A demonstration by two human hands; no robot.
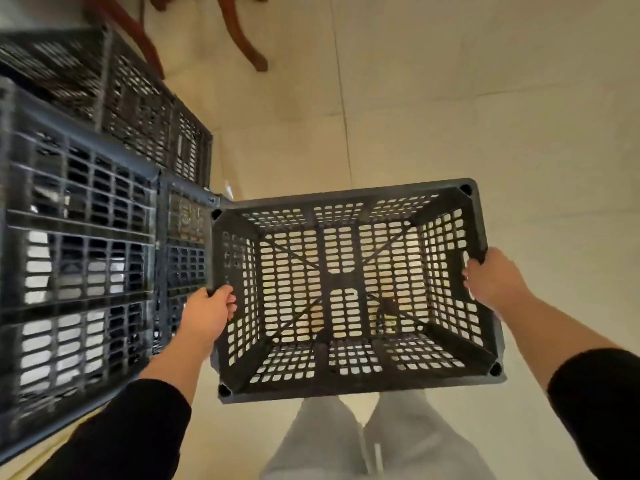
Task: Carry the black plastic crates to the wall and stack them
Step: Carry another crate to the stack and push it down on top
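Observation:
I hold an empty black plastic crate (349,285) in front of me, above the floor, its open top facing up. My left hand (207,313) grips the rim of its left short side. My right hand (491,278) grips the handle slot of its right short side. To the left stands a tall stack of black crates (79,237), its corner almost touching the held crate's far-left corner. A second stack of black crates (145,105) stands behind it, farther away.
The floor is pale beige tile (450,116), open to the right and ahead. Brown wooden furniture legs (242,36) stand at the top, just past the far stack. My legs in light grey trousers (346,441) show below the crate.

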